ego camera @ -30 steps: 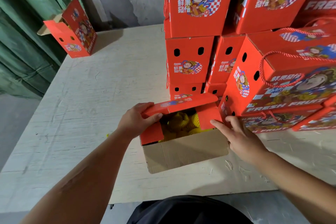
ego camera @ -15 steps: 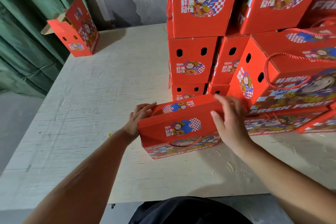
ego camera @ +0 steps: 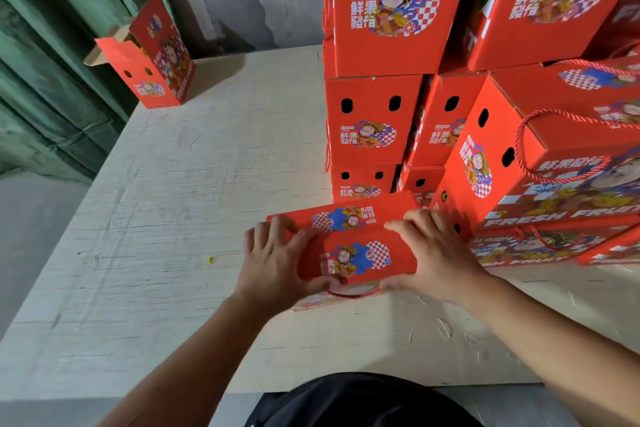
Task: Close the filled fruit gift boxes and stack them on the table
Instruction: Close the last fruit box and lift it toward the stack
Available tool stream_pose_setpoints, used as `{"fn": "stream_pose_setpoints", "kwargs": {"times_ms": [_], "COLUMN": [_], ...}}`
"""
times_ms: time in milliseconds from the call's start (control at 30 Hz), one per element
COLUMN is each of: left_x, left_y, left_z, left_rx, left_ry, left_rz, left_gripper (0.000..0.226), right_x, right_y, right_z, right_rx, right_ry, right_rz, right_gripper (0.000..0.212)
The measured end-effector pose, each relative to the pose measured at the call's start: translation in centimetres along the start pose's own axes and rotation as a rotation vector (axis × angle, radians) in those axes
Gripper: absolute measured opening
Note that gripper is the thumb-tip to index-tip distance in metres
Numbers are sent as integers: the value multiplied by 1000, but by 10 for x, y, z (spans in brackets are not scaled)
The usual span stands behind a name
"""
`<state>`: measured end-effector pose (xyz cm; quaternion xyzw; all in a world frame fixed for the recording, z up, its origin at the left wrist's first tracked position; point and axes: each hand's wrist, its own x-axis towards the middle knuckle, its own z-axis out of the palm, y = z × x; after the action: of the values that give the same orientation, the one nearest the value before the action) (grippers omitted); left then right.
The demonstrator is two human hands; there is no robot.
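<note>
box: red fruit gift box sat lower centre of frame on the pale table, top flaps down, printed lid facing up, rope handle poking out at its near edge.
long axis: ran left-right across the frame, slightly tilted, right end farther from the camera.
left hand: left hand lay flat over the box's left end, fingers spread, thumb on the lid; pressing, not gripping.
right hand: right hand lay flat over the right end, fingers spread toward the far flap, thumb near the front edge.
key relation: box sat directly between and under both hands, one hand per end; neither clearly nearer, so a two-hand lift along the long axis looked natural.
stack: closed red boxes piled just behind and to the right, filling the upper right of frame; nearest stack almost touching the box's far right corner.
step (judgement): lid closure looked nearly done; stacking not yet started.
risk (judgement): flaps could spring back if pressure came off before the tuck seated.
outliers: open box stood upper left, well apart; small yellow scrap on the table left of the hands.
</note>
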<state>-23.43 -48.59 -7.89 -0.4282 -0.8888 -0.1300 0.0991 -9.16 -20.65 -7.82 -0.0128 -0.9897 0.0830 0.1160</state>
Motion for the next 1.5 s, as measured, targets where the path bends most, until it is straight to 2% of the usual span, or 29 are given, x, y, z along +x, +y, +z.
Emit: {"fn": "stream_pose_setpoints", "kwargs": {"times_ms": [67,267,433,533,667,800,933,1033,1133,1233,1333,1367,1433,1500], "left_x": [-8,-13,-5,-3,-11,-7,-16,-6,19,33,40,41,40,36], "left_y": [6,12,13,16,23,23,19,1,-28,-44,-31,-20,8,38], "left_z": [4,10,5,3,11,10,15,14,1,-8,-8,-7,0,8], "left_rx": [40,-6,10,19,26,75,160,131,136,111,-238,-333,-445,-516], "left_ry": [-8,72,-26,-91,-95,-139,-47,4,-11,-158,-282,-292,-306,-304], "left_rz": [14,19,-38,-62,-70,-57,-30,117,248,113,-45,-110,-337,-630], "left_gripper": [107,92,93,96,99,103,107,106,105,104,71,70,67,88], "right_x": [4,4,6,10,15,22,13,0,-9,-8,-3,1,10,19], "right_y": [-3,-5,-7,-10,-11,-7,-18,-37,-59,-71,-74,-75,-75,-72], "right_z": [-2,-9,-6,-2,0,-2,-8,-20,-33,-38,-22,-16,-5,3], "right_rx": [-50,-166,-112,-78,-1,62,68,-5,-96,150,279,305,423,490], "right_ry": [-7,-99,-210,-281,-382,-478,-391,-376,-294,-287,-184,-164,-216,-288], "right_rz": [23,19,118,150,188,230,251,333,299,234,259,329,466,492], "right_gripper": [99,100,111,133,137,125,107,103,77,47,12,13,42,59]}}
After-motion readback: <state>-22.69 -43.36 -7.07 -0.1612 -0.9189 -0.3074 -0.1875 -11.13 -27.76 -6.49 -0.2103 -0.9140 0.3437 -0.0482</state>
